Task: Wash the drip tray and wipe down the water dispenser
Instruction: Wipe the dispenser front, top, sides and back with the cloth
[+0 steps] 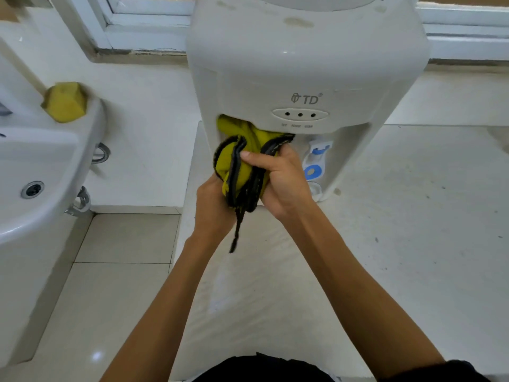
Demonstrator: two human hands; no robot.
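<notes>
white counter [413,216], both hands [286,177] gripping cloth [239,166]

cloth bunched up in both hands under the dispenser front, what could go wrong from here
The yellow cloth is wadded in the left hand and right hand, right beside the blue tap; a knuckle could bump its lever and spill water. The loose black trim strand hanging below could snag. Stains on the water dispenser top may get missed.
</notes>
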